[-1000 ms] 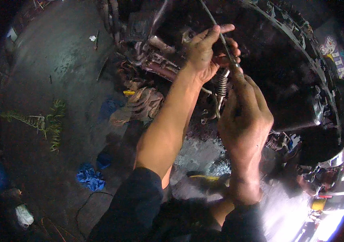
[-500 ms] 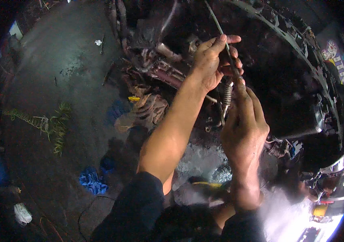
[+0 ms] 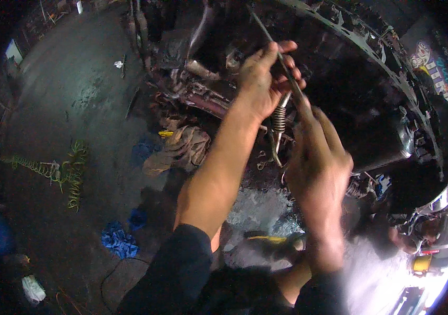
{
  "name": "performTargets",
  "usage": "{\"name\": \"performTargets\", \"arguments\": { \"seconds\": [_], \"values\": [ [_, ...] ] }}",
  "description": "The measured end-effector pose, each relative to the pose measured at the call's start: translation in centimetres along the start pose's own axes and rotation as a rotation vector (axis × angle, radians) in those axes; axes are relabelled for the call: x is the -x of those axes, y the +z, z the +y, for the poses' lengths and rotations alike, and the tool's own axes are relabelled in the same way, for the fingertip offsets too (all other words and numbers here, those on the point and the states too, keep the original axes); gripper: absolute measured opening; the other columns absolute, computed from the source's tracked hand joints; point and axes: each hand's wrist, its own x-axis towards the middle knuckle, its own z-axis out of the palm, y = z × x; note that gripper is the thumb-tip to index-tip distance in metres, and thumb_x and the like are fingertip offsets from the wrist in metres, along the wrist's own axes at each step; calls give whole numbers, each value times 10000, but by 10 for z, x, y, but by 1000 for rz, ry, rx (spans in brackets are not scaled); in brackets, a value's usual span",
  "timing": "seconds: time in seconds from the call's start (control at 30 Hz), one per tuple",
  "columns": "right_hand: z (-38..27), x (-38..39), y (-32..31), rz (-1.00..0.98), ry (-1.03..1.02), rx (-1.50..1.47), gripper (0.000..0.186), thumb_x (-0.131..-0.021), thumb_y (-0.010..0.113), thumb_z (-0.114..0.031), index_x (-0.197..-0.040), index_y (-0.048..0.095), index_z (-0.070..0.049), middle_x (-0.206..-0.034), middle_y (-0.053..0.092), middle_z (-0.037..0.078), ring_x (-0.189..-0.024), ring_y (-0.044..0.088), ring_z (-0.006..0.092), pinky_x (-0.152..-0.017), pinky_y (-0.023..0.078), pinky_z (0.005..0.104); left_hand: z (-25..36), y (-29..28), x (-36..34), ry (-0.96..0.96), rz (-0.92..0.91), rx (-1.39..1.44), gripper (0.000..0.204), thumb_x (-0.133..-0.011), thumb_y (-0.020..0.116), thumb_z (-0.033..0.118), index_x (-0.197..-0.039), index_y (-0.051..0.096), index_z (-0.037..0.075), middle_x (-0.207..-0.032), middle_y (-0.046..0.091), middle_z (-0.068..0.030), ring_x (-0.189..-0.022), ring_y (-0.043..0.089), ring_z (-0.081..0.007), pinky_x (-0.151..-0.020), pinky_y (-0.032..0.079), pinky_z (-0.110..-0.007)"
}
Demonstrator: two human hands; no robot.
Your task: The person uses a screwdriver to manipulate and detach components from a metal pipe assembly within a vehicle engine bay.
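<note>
My left hand [image 3: 259, 81] holds a long thin metal rod [image 3: 260, 23] between thumb and fingers, some fingertips showing beyond it. Lower down, my right hand [image 3: 318, 163] has its fingers on the rod's lower end, index finger along it. A coil spring [image 3: 279, 119] on a metal shaft hangs beside the rod, between the hands, over dark, greasy machinery [image 3: 208, 100]. My right fingers partly hide where the rod ends.
A crumpled brown cloth [image 3: 179, 149] lies below the machinery. Blue crumpled material [image 3: 119, 239] and a green coiled hose [image 3: 45, 169] are on the dark floor [image 3: 92, 68] to the left. A curved metal edge [image 3: 386, 58] runs along the upper right.
The view has shifted slightly. The rod's upper end has swung a little left, and both hands stay on it with small shifts in position.
</note>
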Motion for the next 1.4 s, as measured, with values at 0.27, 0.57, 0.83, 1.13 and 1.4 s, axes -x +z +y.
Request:
{"name": "performTargets", "arguments": {
  "seconds": [0.27,0.57,0.83,1.13,1.4],
  "values": [
    [-5,-1,28,37,93,-43,423,-876,619,37,-1281,649,-83,-1071,700,172,-891,705,384,-732,570,416,19,-9,0,-33,145,-199,441,-1046,515,342,-1271,613,-24,-956,681,-128,-849,688,-226,-773,630,-466],
    [-9,5,24,-65,97,-209,457,-874,600,26,-1330,583,-5,-1084,668,261,-891,698,427,-739,583,449,26,-27,9,-32,147,-248,445,-1049,507,338,-1313,586,-11,-996,706,-160,-860,706,-249,-771,630,-450],
    [-16,-18,29,-87,170,-190,466,-855,605,35,-1318,597,-16,-1060,676,253,-899,692,425,-760,576,442,30,-18,5,-7,83,-246,463,-1058,482,352,-1339,549,-9,-1003,704,-179,-870,711,-269,-767,631,-463],
    [-16,13,19,36,135,-271,474,-833,611,43,-1301,618,-32,-1014,684,215,-879,708,386,-752,570,412,31,-26,8,-30,85,-178,548,-1038,503,396,-1387,477,-26,-1051,704,-221,-869,716,-312,-778,617,-492],
    [0,-22,54,-1,44,-217,416,-833,621,3,-1248,638,-33,-1009,678,210,-840,688,400,-718,562,437,28,-31,9,-21,83,-253,524,-1071,431,370,-1417,434,-24,-1063,703,-245,-862,717,-329,-792,608,-460]
  ]
}}
